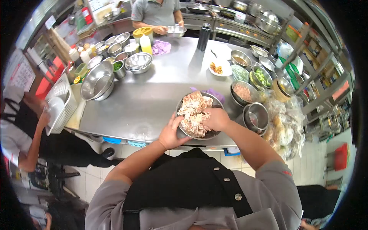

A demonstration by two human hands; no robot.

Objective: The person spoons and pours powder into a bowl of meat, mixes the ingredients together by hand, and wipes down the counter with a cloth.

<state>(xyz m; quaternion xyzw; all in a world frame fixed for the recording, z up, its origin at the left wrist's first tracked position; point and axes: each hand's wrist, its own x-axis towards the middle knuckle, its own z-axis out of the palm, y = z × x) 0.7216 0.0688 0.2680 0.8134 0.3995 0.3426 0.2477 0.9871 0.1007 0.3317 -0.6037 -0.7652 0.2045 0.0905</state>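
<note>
A round metal bowl (219, 105) stands at the near edge of the steel table (126, 119). It holds a heap of floury, lumpy food (195, 105), pale with reddish-brown patches. My left hand (172, 132) grips the bowl's left rim, thumb over the edge. My right hand (215, 119) reaches in from the right, its fingers closed into the floury food and partly hidden by it. A purple cloth (214, 94) lies just behind the bowl.
Metal bowls (99, 80) and squeeze bottles (145, 44) stand at the left. A black bottle (204, 37) is at the back. Bowls of minced meat (243, 92) and greens (262, 76) stand right. A co-worker holds a bowl (176, 31) across the table; another stands left by a white basket (63, 109).
</note>
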